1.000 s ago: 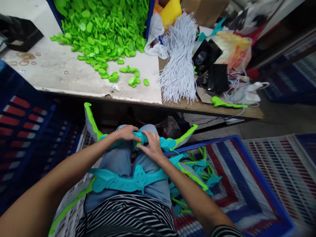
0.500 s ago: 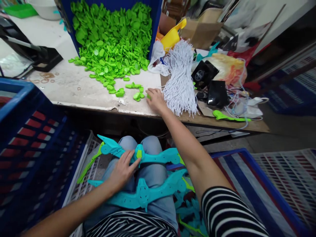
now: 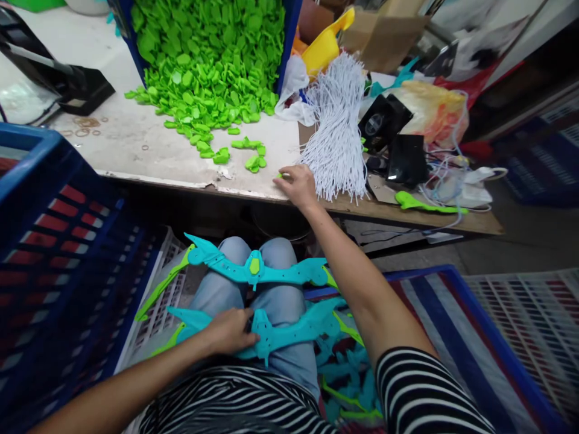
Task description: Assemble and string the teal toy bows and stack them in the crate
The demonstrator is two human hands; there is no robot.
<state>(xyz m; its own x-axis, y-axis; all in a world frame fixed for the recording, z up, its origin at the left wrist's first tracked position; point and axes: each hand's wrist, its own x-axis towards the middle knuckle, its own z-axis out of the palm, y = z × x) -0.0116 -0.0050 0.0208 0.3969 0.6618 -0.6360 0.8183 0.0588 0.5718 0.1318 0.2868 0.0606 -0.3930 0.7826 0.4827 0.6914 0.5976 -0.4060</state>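
The right hand [image 3: 297,182] was pinched almost closed, a small bright-green plastic piece [image 3: 280,175] caught between its thumb and fingertips above the table's near side. The left hand [image 3: 230,331], half curled with thumb and forefinger apart, touched a long, wing-ended turquoise plastic bar [image 3: 296,336] across the lap, at six o'clock from the right; how firmly, I couldn't tell. A matching bar [image 3: 226,265] with a green central inset [image 3: 254,266] lay over the denim-clad knees [image 3: 275,250], at one o'clock from the left hand.

The white tabletop [image 3: 131,158] ended just below the right hand, a dark gap separating its chipped edge from the knees. A thick bundle of white strings [image 3: 339,135] crowded that hand at two o'clock; loose green pieces [image 3: 256,163] sat near, toward ten.

At eleven, a blue plastic bin [image 3: 287,51] spilled heaped green pieces [image 3: 208,66]. At four, a blue-rimmed crate [image 3: 456,277] with striped lining held turquoise and green parts [image 3: 350,377]. At eight stood a blue slotted crate [image 3: 27,144], red showing through.
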